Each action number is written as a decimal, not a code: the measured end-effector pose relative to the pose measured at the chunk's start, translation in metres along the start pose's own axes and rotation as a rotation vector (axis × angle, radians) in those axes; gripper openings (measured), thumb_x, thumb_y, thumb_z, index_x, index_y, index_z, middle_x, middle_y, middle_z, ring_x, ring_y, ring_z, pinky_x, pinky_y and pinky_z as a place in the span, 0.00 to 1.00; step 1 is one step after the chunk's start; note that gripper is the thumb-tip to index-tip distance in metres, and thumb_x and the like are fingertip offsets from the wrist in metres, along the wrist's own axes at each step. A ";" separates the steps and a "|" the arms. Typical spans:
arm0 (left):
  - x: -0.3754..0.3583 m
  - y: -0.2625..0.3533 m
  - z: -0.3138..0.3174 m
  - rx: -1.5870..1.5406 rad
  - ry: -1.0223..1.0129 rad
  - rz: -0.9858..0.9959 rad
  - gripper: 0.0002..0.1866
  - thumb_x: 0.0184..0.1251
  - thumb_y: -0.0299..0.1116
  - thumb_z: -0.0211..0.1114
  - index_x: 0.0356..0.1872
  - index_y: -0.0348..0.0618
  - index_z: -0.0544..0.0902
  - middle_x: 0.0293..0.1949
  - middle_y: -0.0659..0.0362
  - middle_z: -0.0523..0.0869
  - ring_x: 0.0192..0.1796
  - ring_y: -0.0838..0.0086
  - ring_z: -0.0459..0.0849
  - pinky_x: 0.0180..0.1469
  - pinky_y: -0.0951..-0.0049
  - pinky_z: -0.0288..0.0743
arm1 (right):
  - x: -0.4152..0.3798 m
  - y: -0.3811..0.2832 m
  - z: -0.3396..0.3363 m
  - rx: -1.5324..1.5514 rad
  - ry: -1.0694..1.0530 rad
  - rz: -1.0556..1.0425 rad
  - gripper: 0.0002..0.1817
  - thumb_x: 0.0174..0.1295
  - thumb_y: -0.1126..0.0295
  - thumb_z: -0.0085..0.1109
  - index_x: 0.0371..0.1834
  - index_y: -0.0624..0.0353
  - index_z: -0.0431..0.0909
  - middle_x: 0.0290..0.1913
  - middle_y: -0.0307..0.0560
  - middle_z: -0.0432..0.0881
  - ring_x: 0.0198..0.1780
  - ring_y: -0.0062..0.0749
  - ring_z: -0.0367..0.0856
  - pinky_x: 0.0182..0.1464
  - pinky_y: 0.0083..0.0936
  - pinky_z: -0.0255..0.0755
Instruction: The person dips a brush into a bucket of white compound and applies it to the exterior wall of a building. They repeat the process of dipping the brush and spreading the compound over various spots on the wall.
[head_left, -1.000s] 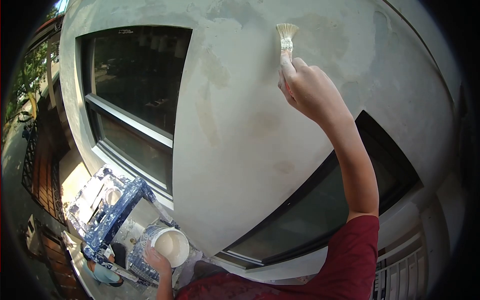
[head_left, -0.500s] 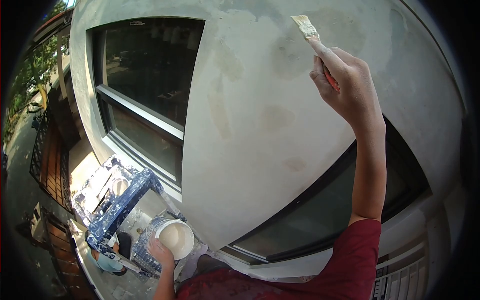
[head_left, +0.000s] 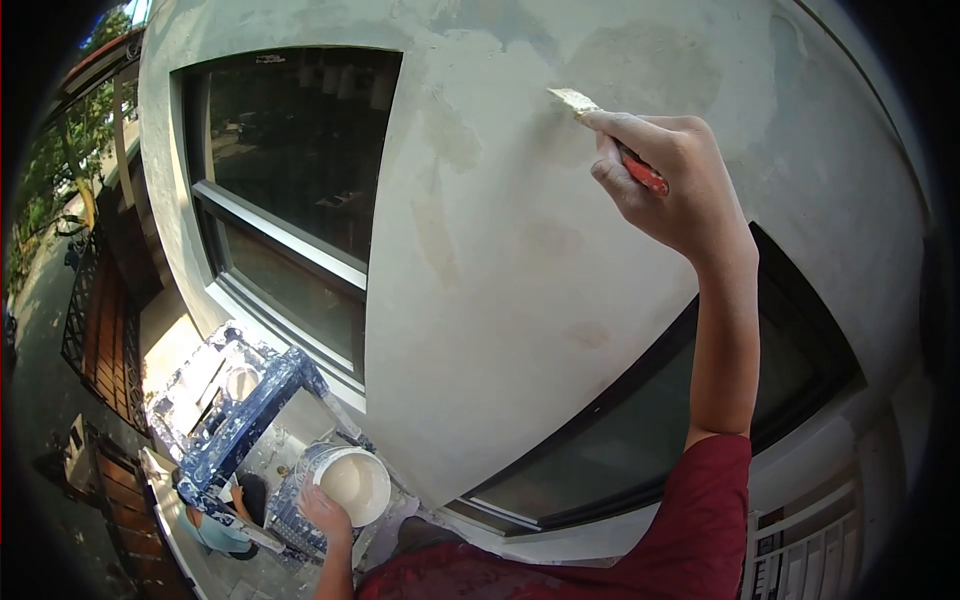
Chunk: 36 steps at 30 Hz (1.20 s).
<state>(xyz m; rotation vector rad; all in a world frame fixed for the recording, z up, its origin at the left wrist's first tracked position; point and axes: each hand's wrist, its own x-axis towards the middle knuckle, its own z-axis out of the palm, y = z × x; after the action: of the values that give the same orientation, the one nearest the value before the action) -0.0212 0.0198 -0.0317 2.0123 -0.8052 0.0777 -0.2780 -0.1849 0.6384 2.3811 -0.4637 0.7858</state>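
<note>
My right hand (head_left: 672,175) is raised high and grips a paintbrush (head_left: 578,101) with a red handle. The pale bristles press against the patched grey wall (head_left: 520,260) between two windows, pointing left. Low in view, my left hand (head_left: 322,512) holds the rim of a paint-spattered bucket (head_left: 345,482) filled with off-white paint.
A dark window (head_left: 290,190) is on the left and another (head_left: 650,400) lower right. A paint-splashed blue ladder top (head_left: 235,415) stands below me. A person in a light blue top (head_left: 212,525) is on the ground beneath. A wooden fence (head_left: 95,340) runs far left.
My right hand swung the brush right, then pulled it down and left across the wall, tipping the bristles toward the left. My left hand stays on the bucket.
</note>
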 end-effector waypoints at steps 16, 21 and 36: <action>-0.001 -0.002 0.003 0.009 0.000 -0.064 0.26 0.89 0.42 0.42 0.67 0.36 0.82 0.67 0.44 0.84 0.70 0.43 0.76 0.73 0.43 0.62 | -0.176 -0.169 0.211 0.911 -0.875 -0.124 0.20 0.71 0.66 0.60 0.63 0.56 0.87 0.31 0.59 0.87 0.31 0.62 0.83 0.40 0.49 0.79; 0.005 0.008 0.000 0.007 0.029 -0.007 0.23 0.88 0.39 0.46 0.67 0.36 0.81 0.67 0.42 0.82 0.70 0.43 0.76 0.73 0.44 0.63 | -0.258 -0.258 0.317 1.323 -0.336 0.496 0.17 0.78 0.62 0.61 0.62 0.57 0.87 0.33 0.56 0.90 0.32 0.47 0.89 0.41 0.38 0.81; 0.019 0.004 -0.008 -0.035 -0.037 0.017 0.24 0.89 0.41 0.45 0.66 0.35 0.82 0.67 0.39 0.79 0.70 0.42 0.75 0.73 0.45 0.64 | -0.344 -0.382 0.379 1.336 -0.814 0.440 0.27 0.78 0.56 0.61 0.71 0.62 0.77 0.52 0.70 0.88 0.55 0.67 0.86 0.57 0.51 0.78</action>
<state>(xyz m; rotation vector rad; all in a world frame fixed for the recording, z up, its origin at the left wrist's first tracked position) -0.0063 0.0149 -0.0171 1.9792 -0.8420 0.0361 -0.1960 -0.0794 0.0136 3.9474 -1.0327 0.1791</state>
